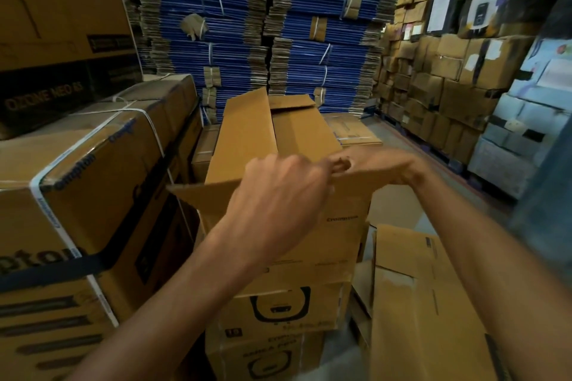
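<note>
Two hands work at the near edge of an open carton (309, 139), which sits on top of a stack of printed cartons (278, 309) in a warehouse aisle. The right hand (368, 164) has its fingers curled over the edge of the near flap (213, 195) and is clamped on it. The left hand (278, 204) lies knuckles-up against the same edge, just beside the right. Its fingertips are hidden behind the hand, so I cannot tell whether it grips the flap or only presses on it.

Judged step: folding the top flaps, near flap first. The side flap (244, 136) stands upright at the left edge and the far flap (291, 102) is raised at the back edge. The next move likely calls for laying the near flap flat across the opening while the carton stays square on the stack.

Obstructions: a strapped carton (93, 179) stands close against the stack's left side, leaving little elbow room there. Flattened cardboard (418, 303) leans just beside the stack's right side. Bundles of blue flattened cartons (216, 25) rise behind, well apart, and a wall of brown boxes (448, 86) lines the far right.
</note>
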